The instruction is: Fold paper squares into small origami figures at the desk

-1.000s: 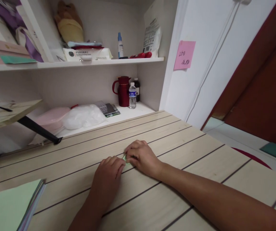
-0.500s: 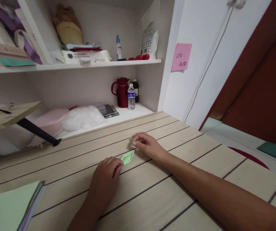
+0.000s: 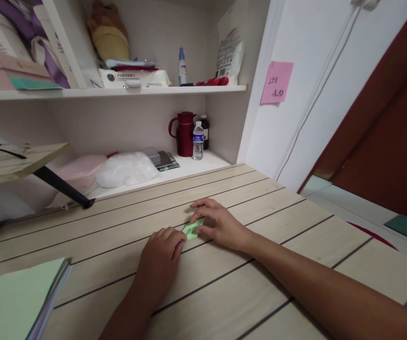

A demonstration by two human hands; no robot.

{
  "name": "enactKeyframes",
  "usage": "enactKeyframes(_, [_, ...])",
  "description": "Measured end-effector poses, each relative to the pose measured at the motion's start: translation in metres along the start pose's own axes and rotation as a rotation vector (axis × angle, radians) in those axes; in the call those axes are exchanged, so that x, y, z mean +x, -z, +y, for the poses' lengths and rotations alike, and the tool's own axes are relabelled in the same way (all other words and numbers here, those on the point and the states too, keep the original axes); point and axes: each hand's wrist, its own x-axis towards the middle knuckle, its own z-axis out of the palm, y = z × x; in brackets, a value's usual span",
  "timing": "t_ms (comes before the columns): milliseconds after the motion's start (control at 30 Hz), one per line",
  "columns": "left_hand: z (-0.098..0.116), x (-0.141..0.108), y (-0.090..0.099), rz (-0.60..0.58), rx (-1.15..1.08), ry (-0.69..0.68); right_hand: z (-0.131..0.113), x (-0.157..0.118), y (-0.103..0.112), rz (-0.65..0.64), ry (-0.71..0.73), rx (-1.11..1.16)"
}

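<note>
Evidently for steadiness, the left hand holds folded green paper on the bench. The right hand straddles it, fingers parted.

Bare forearms, bare rounded hands

A pale wooden bench with dark stripes abuts a white open shelving unit. White wall stands to its right, then a dark red-brown door above pale floor tiles.
</note>
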Motion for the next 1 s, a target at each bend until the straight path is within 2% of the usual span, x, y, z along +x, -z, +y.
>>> enactKeyframes(100, [0.001,0.0,0.001,-0.004,0.016,-0.01,0.001,0.002,0.005,0.055,-0.063,0.111])
enactKeyframes(233, [0.002,0.0,0.001,0.005,0.016,-0.015,0.004,0.003,0.013,0.123,-0.169,0.142])
enactKeyframes(400, [0.002,0.0,0.001,-0.002,0.019,0.0,0.002,0.002,0.009,0.065,-0.072,0.056])
enactKeyframes(767, [0.002,-0.002,0.0,0.001,0.057,-0.018,-0.005,-0.003,-0.006,-0.044,0.105,-0.403])
enactKeyframes(900, [0.004,-0.002,0.001,0.051,0.046,0.0,-0.009,-0.001,-0.004,-0.024,0.116,-0.426])
enactKeyframes(1000, [0.005,-0.003,0.003,0.105,0.036,0.094,-0.007,0.003,0.004,0.072,0.018,-0.417])
